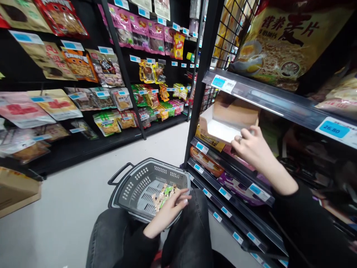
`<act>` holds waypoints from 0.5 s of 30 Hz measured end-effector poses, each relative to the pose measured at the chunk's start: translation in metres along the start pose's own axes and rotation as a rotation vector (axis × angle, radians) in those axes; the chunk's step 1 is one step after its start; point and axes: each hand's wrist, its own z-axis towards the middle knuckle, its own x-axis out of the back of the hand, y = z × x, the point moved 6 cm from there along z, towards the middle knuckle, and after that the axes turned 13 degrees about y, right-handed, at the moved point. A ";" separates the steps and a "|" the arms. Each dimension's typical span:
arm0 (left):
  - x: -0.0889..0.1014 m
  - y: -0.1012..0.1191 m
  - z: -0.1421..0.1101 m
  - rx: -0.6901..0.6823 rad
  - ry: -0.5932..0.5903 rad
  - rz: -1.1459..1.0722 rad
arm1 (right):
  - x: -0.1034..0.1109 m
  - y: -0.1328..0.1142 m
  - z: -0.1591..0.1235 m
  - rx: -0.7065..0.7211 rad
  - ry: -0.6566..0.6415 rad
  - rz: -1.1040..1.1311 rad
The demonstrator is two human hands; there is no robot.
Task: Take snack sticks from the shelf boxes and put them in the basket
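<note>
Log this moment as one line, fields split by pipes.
right hand: curled at edge of open box, below shelf | left hand: open, over basket | basket: packaged goods inside

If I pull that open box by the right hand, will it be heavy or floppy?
The open box is probably light: it looks like thin cardboard, and no goods show in the visible part. Its low front edge might bend if squeezed near the right hand.

Basket is smooth gray plastic. Packets inside basket look glossy, crinkled film. Box right of basket: matt cardboard, smooth white bottom. Jeans beside basket: matt, denim-like cloth. Floor left of basket: smooth, low sheen.
</note>
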 end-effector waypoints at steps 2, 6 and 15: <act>-0.011 0.018 -0.002 0.008 -0.013 -0.199 | 0.020 -0.030 -0.009 -0.003 0.049 0.033; -0.033 0.066 -0.017 -0.066 0.019 -0.651 | 0.048 -0.095 -0.023 0.003 0.123 0.167; 0.009 0.029 -0.038 0.141 0.719 -0.680 | 0.071 -0.167 -0.034 0.113 0.326 0.556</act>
